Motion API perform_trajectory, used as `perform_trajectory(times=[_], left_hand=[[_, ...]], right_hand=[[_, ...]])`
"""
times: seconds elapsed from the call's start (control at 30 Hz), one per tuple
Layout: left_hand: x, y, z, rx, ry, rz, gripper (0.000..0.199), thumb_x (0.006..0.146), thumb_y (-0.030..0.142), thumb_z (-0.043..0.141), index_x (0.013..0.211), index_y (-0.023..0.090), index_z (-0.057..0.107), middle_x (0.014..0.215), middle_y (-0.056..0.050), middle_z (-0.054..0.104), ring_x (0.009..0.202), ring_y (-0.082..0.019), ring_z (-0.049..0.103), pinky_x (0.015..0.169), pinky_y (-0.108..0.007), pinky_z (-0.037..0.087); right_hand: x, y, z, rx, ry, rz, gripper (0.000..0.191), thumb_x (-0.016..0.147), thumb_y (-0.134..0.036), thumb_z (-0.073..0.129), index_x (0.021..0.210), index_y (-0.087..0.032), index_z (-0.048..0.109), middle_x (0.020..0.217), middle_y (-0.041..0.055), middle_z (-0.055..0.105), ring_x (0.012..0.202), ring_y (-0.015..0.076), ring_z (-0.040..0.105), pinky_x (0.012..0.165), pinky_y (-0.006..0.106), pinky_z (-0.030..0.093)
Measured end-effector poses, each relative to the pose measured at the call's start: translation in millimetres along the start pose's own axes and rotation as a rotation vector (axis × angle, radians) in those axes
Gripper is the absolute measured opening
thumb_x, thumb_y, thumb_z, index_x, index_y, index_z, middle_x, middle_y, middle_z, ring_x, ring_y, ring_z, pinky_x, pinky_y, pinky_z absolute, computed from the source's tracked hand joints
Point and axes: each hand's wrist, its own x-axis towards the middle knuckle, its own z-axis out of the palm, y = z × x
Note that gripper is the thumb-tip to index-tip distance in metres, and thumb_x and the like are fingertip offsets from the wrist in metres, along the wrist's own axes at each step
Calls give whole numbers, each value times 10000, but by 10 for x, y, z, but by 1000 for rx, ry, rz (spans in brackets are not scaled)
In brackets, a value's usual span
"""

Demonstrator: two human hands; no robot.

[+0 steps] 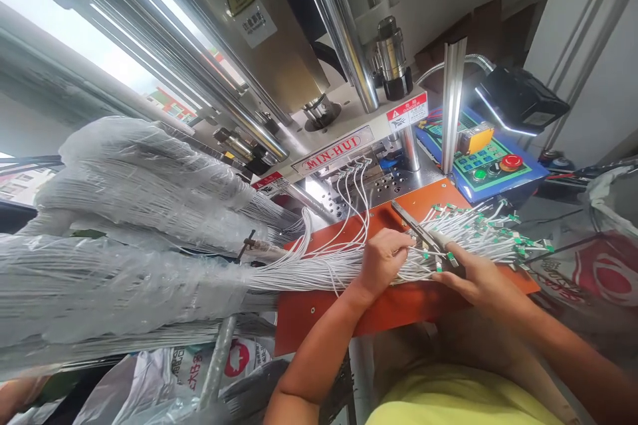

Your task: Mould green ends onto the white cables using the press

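Note:
My left hand (pixel 383 260) is closed in a pinch on a thin white cable near its end. Close by on the right, my right hand (pixel 466 273) grips the lower end of a long, narrow metal bar (pixel 415 222), its thumb and fingers around it. The bar slants across a large bundle of white cables (pixel 319 269) that lies over the orange board (pixel 319 319). Green-and-white connector ends (pixel 498 232) fan out to the right of my hands. Small connector tips sit between the two hands; my fingers partly hide them.
A press marked MIN-HUI (pixel 333 154) stands ahead, with several cables running into its metal bed (pixel 389 184). To its right is a blue control panel (pixel 493 172) with a red button (pixel 512 162). Plastic-wrapped cable bundles (pixel 124 279) fill the left side. A lamp (pixel 528 99) hangs at right.

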Motion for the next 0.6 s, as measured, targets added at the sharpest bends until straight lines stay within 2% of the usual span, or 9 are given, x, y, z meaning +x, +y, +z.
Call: perform_trajectory(times=[0.13,0.27,0.37,0.5,0.6], left_hand=[[170,217,-155,-51,-76,-34,217,796,42,556,903,175,689,982,-58,702,981,-192,600,906,-346,485],[387,467,-203,-269,-312,-163,280,881,170,539,1148,167,622,836,-35,688,848,-163,628,854,-305,494],[508,501,-156,-490,-456,-202,290,920,277,528,1148,150,656,877,-59,691,835,-156,639,824,-276,503],[534,402,-138,-533,-397,-271,312,874,370,613,1075,153,714,968,-83,692,867,-170,641,829,-271,504],[468,301,-201,-492,-346,-237,314,885,365,603,1115,180,710,1007,-89,685,948,-181,633,902,-287,483]], right_hand=[[2,-33,13,23,28,21,552,830,-436,577,1336,-228,502,1173,51,672,1054,275,606,878,356,493],[10,-36,0,56,12,15,531,825,-454,584,1299,-221,524,1226,57,643,1081,280,586,908,370,478],[9,-41,-12,77,-7,21,500,838,-468,569,1263,-206,537,1195,70,653,1069,283,590,921,389,470],[8,-67,-17,95,20,26,548,816,-468,602,1292,-205,539,1273,69,621,1158,292,556,968,378,456],[10,-88,-27,115,34,38,601,800,-450,619,1342,-210,519,1330,51,588,1224,286,519,1001,358,441]])
